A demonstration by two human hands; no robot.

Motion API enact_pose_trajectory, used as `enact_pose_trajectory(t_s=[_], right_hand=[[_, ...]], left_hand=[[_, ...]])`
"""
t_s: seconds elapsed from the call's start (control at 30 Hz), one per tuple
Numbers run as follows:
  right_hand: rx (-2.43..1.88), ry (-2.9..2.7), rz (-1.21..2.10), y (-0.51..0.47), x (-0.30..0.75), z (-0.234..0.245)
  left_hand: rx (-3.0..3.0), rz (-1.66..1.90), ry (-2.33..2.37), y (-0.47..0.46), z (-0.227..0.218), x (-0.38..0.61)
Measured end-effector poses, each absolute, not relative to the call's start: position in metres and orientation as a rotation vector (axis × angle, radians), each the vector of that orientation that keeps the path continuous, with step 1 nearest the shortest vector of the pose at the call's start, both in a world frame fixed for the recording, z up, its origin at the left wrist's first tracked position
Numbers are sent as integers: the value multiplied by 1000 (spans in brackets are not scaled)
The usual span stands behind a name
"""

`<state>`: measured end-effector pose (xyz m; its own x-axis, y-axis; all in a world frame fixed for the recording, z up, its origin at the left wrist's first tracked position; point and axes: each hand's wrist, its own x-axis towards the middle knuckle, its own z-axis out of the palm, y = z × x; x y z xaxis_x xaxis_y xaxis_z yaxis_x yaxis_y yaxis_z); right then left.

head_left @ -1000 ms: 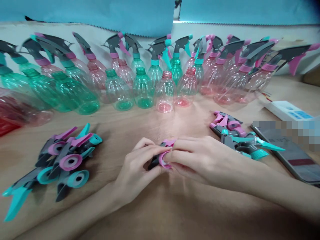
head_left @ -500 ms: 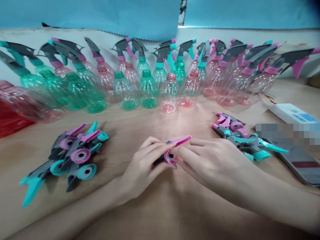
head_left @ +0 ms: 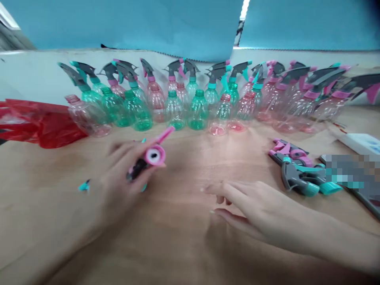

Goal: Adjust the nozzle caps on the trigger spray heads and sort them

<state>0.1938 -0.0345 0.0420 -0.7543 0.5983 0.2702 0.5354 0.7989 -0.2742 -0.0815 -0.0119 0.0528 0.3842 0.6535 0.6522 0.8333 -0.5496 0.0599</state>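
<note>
My left hand [head_left: 124,174] is closed round a grey spray-trigger head with a pink collar and pink lever [head_left: 151,155], lifted a little above the wooden table [head_left: 184,237] at left of centre; the picture there is smeared by motion. My right hand [head_left: 252,208] lies low over the table to the right of centre, fingers stretched out and apart, holding nothing. A small pile of grey trigger heads with pink and teal parts [head_left: 299,172] lies just beyond my right hand. The left pile of heads is mostly hidden behind my left hand.
Along the back stands a row of green bottles [head_left: 197,113] and pink bottles [head_left: 243,111], many capped with trigger heads. A red plastic bag [head_left: 41,124] lies at the left. A white box [head_left: 363,142] and a dark flat device [head_left: 368,202] lie at the right.
My left hand has carried the pink trigger head leftward and up, away from my right hand. My right hand has let go and opened. The view has shifted left and up.
</note>
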Motion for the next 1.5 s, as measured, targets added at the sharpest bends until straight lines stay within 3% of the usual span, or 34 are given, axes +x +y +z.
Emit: enact_pose_trajectory(t_s=[0.13,0.3,0.57,0.77,1.07,1.5], right_hand=[[-883,-2751,191,-29,190,28],[-883,-2886,186,-17,190,14],[-1010,-2865,505,-13,196,14],[-1067,-2839,493,-22,223,26],[-1261,-2709,650,-79,275,45],[-1464,-2491,697,-93,325,50]], left_hand=[[-2155,-781,-1485,-2,52,-135],[-2429,-460,-1625,-1,31,-163],[-2471,-724,-1595,-9,40,-147],[-2556,-965,-1239,-12,44,-81],[-3141,-788,-741,8,17,73],[-3002,-554,-420,35,-3,201]])
